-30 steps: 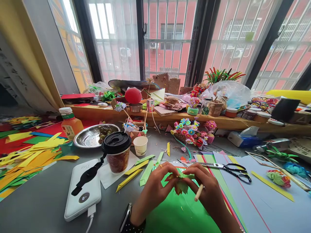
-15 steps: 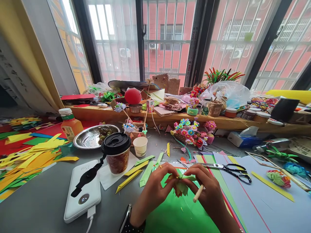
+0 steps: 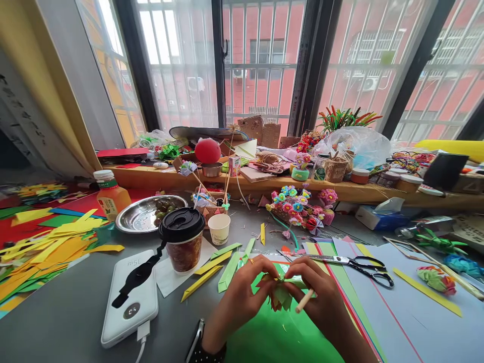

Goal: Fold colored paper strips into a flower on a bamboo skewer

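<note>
Both my hands meet over a bright green paper sheet at the lower middle. My left hand pinches the left side of a small folded paper flower in green and orange. My right hand is closed on the flower's right side and on a pale wooden stick that pokes out below its fingers. A black watch band shows on my left wrist.
Scissors lie right of my hands on coloured sheets. A lidded coffee cup, a paper cup, a white power bank, a metal bowl, yellow paper strips and folded strips lie left.
My hands have turned the paper flower slightly and dropped a little. The stick has tilted and shifted left. The view has moved down a touch.
</note>
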Demonstrator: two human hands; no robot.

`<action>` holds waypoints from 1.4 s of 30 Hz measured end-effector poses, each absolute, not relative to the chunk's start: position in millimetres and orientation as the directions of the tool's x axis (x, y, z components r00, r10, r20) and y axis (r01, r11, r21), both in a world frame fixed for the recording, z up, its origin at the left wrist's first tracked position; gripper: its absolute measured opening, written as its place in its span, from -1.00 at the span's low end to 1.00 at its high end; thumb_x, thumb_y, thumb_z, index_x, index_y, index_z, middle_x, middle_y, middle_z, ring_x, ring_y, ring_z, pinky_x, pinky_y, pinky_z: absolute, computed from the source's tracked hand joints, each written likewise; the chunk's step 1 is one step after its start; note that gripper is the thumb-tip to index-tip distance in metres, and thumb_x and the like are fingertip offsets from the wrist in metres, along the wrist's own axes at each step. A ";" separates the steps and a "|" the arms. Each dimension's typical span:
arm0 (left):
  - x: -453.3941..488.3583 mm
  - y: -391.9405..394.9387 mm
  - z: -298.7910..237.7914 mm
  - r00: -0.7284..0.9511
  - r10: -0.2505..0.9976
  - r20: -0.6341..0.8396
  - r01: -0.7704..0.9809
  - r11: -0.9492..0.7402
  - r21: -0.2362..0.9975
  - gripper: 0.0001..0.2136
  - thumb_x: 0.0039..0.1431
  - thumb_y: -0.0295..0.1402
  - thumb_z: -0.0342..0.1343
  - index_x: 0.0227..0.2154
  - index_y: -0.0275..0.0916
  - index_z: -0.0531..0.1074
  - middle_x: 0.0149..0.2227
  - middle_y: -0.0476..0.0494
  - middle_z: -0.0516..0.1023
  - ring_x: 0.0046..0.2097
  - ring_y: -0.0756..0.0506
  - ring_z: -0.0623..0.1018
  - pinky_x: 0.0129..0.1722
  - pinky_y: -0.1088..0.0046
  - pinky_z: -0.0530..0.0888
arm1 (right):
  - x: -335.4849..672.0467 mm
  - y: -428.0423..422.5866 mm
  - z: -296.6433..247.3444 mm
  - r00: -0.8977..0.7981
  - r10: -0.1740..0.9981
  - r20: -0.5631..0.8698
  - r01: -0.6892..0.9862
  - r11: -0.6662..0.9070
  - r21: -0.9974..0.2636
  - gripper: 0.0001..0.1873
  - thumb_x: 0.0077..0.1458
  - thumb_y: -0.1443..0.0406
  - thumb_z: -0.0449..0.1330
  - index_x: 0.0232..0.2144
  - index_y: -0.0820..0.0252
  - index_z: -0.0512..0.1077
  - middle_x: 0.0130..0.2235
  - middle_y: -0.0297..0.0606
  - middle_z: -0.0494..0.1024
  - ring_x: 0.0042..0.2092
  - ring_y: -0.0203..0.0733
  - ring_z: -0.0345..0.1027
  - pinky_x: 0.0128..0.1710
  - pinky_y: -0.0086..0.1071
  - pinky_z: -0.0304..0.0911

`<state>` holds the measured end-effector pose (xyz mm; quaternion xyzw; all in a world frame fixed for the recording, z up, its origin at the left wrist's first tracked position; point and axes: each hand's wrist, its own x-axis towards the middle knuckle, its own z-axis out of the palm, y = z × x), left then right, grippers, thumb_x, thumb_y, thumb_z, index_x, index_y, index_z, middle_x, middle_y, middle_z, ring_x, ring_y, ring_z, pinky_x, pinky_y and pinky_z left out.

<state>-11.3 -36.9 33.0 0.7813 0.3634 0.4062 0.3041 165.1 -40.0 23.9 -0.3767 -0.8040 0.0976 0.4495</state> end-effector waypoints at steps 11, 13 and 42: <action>-11.6 -38.0 39.1 0.490 0.839 0.239 0.338 -0.435 0.835 -0.94 0.05 -0.38 0.05 -0.43 -0.26 0.35 -0.39 -0.02 0.44 -0.31 -0.02 0.42 -0.27 0.51 0.33 | 166.5 -44.7 33.5 -0.365 0.893 0.263 0.564 0.437 -0.700 -0.86 0.03 0.25 0.10 -0.50 0.19 0.33 -0.64 -0.51 0.12 -0.58 -0.38 0.00 -0.61 -0.52 -0.07; -12.1 -36.6 37.5 0.493 0.840 0.227 0.334 -0.424 0.842 -0.94 0.03 -0.39 0.06 -0.43 -0.26 0.36 -0.39 -0.03 0.44 -0.31 -0.02 0.42 -0.27 0.50 0.34 | 168.0 -44.8 34.7 -0.375 0.896 0.239 0.538 0.420 -0.731 -0.87 0.02 0.27 0.11 -0.50 0.20 0.34 -0.65 -0.51 0.08 -0.58 -0.39 -0.04 -0.61 -0.52 -0.10; -11.6 -33.6 35.2 0.474 0.850 0.230 0.247 -0.379 0.892 -0.98 -0.03 -0.45 0.09 -0.48 -0.28 0.37 -0.45 -0.01 0.43 -0.34 -0.01 0.42 -0.29 0.51 0.36 | 170.2 -45.2 34.2 -0.404 0.884 0.235 0.501 0.428 -0.752 -0.92 -0.02 0.30 0.14 -0.48 0.19 0.31 -0.63 -0.53 0.07 -0.57 -0.40 -0.04 -0.62 -0.53 -0.12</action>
